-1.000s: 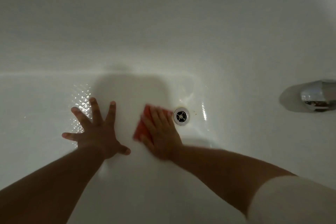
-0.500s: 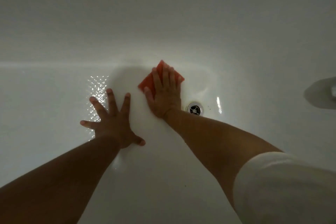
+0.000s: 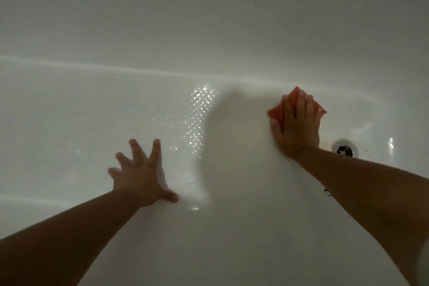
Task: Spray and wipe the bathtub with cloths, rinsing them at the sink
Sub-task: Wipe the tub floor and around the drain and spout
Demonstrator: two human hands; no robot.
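Pressing our right hand (image 3: 297,127) flat on the orange cloth (image 3: 277,114), we pin it to the floor of the white bathtub (image 3: 92,123), close to the far wall and near the drain (image 3: 345,150), with the fingers (image 3: 301,104) straight and close together over the cloth. Our left hand (image 3: 139,179) rests palm-down on the wet tub floor, well apart from the cloth, its fingers (image 3: 156,151) spread wide and holding nothing. A few dark specks (image 3: 327,191) lie beside our right forearm.
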